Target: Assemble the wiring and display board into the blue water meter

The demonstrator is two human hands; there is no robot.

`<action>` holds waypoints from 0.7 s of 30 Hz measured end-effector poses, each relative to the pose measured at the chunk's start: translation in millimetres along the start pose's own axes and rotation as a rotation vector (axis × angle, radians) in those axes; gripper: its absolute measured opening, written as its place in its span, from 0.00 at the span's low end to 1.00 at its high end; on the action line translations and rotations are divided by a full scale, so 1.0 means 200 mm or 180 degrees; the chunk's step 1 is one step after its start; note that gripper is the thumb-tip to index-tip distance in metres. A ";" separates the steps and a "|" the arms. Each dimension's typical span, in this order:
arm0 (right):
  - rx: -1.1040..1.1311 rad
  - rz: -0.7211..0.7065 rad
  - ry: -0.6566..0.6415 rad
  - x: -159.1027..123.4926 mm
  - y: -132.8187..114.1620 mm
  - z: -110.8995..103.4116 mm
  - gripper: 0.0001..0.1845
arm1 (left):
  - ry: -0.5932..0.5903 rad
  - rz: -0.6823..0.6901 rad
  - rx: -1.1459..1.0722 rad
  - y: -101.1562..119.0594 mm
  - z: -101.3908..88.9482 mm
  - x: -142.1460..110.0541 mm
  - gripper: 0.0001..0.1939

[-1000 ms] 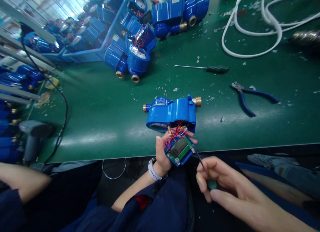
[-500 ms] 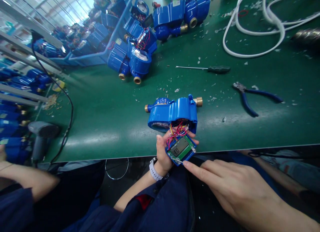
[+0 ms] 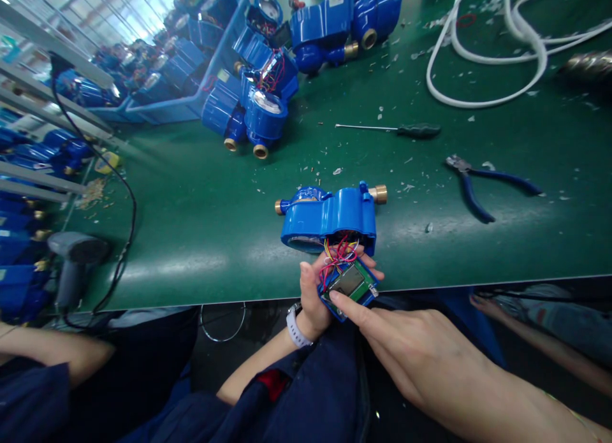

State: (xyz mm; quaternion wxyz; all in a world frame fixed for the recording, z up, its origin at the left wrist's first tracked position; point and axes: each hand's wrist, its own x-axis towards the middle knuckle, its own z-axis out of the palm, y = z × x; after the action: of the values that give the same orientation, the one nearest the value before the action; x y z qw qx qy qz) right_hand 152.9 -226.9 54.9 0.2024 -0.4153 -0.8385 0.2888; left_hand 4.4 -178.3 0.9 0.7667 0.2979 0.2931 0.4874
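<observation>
One circuit board [image 3: 354, 283] with display, joined by coloured wires [image 3: 340, 252] to a blue meter [image 3: 329, 217] on the table [image 3: 215, 207], lay grasped in the left hand [image 3: 313, 299], the right hand [image 3: 421, 347] extending a forefinger over it, any grip hidden and impossible to tell; beyond, one screwdriver [image 3: 414, 131], one pair of pliers [image 3: 463, 167]

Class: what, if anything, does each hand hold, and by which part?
The left hand cradles the blue-framed green rectangular circuit board from beneath; whether the right hand holds anything is hidden.
</observation>
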 end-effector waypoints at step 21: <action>0.0487 0.0976 0.0608 -0.30 0.07 -0.05 0.21 | 0.0022 0.0108 0.0077 0.03 -0.02 0.02 0.38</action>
State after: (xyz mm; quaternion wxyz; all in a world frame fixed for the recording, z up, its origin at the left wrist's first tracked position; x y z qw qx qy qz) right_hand 200.1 -265.9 47.6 0.2657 -0.5472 -0.7180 0.3384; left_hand -1.4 -172.2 1.7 0.7536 0.3105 0.2966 0.4977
